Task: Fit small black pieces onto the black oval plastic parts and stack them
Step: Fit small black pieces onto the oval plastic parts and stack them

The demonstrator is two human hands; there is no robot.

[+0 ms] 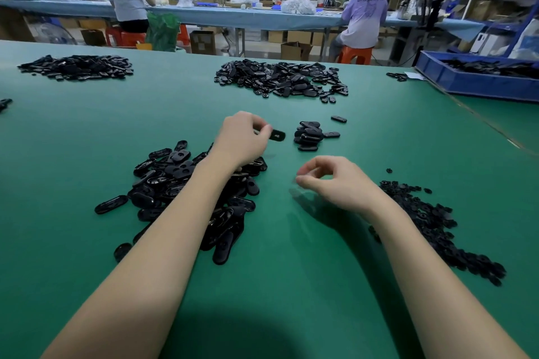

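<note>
My left hand (243,137) pinches a black oval part (276,135) above the green table, just left of a small stack of oval parts (308,136). Beneath my left forearm lies a loose heap of oval parts (172,183). My right hand (335,181) hovers low over the mat with its fingers loosely curled and blurred; nothing shows in it. A pile of small black pieces (431,218) lies to the right of that hand, partly behind my right forearm.
Two larger heaps of black parts (280,79) (77,67) lie farther back on the green table (291,271). A blue bin (478,79) with black parts stands at the far right. Two people sit at a blue bench behind.
</note>
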